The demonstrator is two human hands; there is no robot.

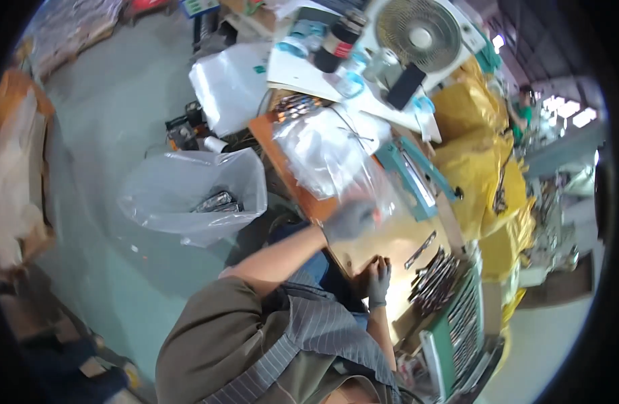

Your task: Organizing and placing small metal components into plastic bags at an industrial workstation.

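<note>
My left hand, in a grey glove, is over the wooden work table at the edge of a heap of clear plastic bags. Motion smears its fingers, so I cannot tell what they hold. Lower on the table rests my right hand, gloved in grey with bare fingertips. Its fingers are curled together; anything between them is too small to make out. To its right lies a pile of slim dark metal pieces, much like drill bits. A single similar piece lies apart, above the pile.
A teal bag sealer stands at the table's far right. Beyond are a fan, a dark bottle and a phone. Rows of slim pieces fill a green-edged tray. On the floor, left, a large clear bag holds packets.
</note>
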